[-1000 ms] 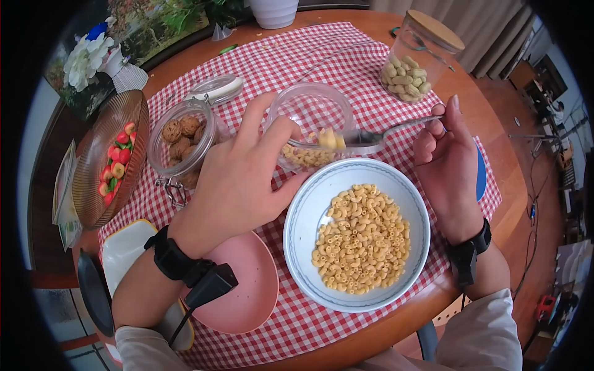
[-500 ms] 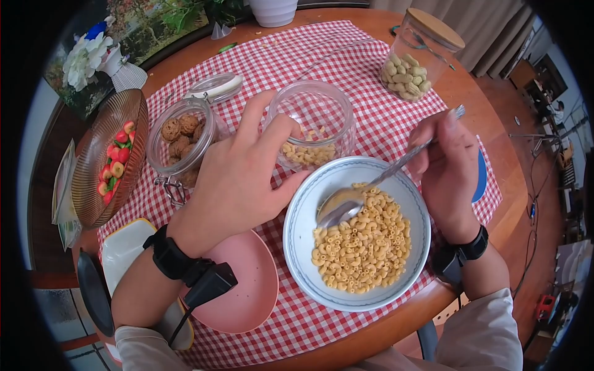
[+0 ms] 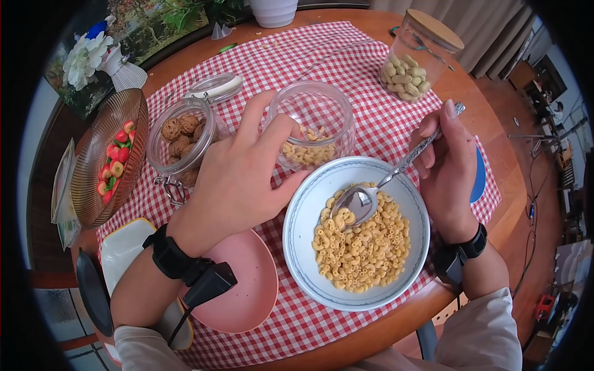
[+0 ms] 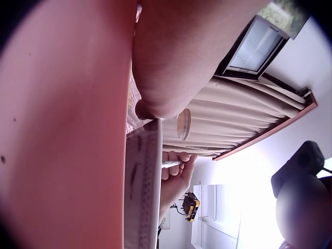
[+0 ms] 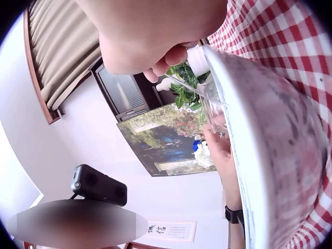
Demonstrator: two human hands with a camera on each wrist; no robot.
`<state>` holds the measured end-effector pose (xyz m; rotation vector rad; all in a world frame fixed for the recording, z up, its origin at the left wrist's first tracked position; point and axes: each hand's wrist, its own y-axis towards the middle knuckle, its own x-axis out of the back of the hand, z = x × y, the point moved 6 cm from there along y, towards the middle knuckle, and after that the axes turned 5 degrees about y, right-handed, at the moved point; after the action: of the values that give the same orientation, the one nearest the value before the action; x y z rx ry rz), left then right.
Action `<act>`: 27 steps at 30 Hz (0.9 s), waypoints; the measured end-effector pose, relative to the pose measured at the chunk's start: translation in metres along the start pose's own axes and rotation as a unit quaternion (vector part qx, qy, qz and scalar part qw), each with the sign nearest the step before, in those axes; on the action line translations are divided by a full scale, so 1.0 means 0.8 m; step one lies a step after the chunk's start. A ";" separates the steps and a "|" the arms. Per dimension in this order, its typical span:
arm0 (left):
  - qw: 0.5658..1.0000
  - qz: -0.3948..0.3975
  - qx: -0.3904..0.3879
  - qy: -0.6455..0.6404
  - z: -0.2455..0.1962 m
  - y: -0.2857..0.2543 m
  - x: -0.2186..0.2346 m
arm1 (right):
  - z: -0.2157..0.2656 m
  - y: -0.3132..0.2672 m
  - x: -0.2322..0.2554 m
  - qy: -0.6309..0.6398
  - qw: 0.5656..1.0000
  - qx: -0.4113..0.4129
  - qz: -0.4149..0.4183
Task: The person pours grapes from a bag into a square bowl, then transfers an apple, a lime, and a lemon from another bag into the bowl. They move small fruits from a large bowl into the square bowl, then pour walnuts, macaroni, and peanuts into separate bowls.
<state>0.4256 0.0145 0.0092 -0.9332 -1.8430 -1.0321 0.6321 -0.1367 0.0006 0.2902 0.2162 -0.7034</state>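
A metal spoon [image 3: 402, 166] with a patterned handle is pinched in my right hand [image 3: 448, 176]. Its head tilts over the white bowl [image 3: 301, 247], with a few macaroni pieces at its tip. Dry elbow macaroni [image 3: 365, 263] covers the bowl's bottom. Behind the bowl stands an open glass jar [image 3: 348, 136] with some macaroni left low inside. My left hand [image 3: 232, 176] grips the jar's left side, index finger bent at the rim and thumb near the bowl's edge. In the right wrist view, the bowl's side [image 5: 280, 119] hides its contents.
An open jar of walnuts [image 3: 179, 136] stands left of my left hand, its lid tipped back. Below that wrist lie a pink plate [image 3: 247, 290] and a white dish [image 3: 124, 244]. A lidded peanut jar [image 3: 405, 80] is at the back right; a ribbed fruit bowl [image 3: 86, 179] is far left.
The spoon has moved from the glass jar, carrying macaroni, to over the bowl, where it has tipped and shed most of its load. My left hand has stayed put.
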 end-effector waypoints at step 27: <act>0.996 -0.059 -0.058 0.014 0.001 -0.001 -0.002 | -0.012 0.007 0.004 -0.024 0.998 -0.058 -0.007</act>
<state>0.4250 0.0142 0.0076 -0.8808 -1.8488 -1.2296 0.6370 -0.1315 -0.0083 0.1598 0.2119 -0.7078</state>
